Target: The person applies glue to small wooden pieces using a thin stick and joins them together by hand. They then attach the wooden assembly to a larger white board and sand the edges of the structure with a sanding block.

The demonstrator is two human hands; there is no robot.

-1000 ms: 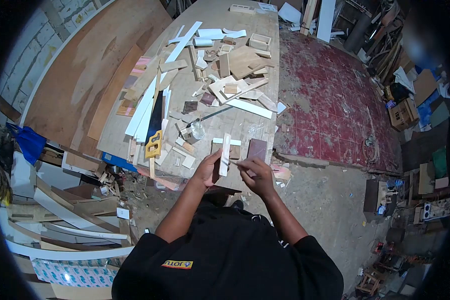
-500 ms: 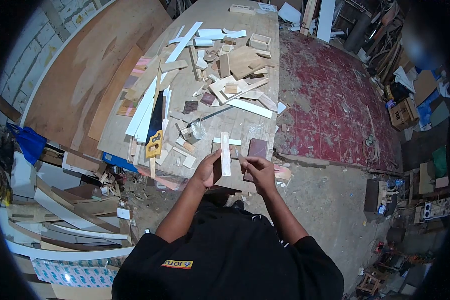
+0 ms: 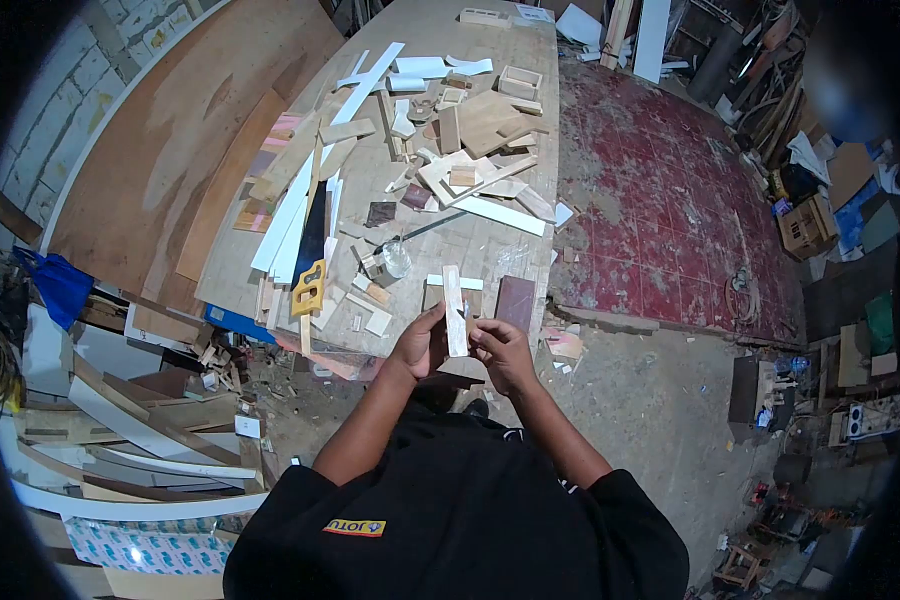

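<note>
A narrow, pale wooden strip (image 3: 453, 300) stands nearly lengthwise in front of me, over the near end of the worktable. My left hand (image 3: 417, 347) is closed around its lower left side. At the strip's right edge, my right hand (image 3: 503, 356) is pinched on a small thin piece, too small to name. Just beyond the right hand lies a dark reddish-brown flat block (image 3: 515, 302). Behind the strip, a white-edged board (image 3: 470, 283) is partly covered. A clear jar (image 3: 396, 262) stands further up to the left.
A handsaw with a yellow handle (image 3: 309, 288) lies on the left of the worktable (image 3: 450, 245). Wood offcuts and white strips (image 3: 500, 215) are heaped across the middle. A large plywood sheet (image 3: 160, 130) leans at left. Red floor tiles (image 3: 660, 200) stretch out right.
My right hand has moved left and slightly down, bringing the small piece against the strip's right edge. The strip has tilted slightly, and more of the reddish-brown block shows.
</note>
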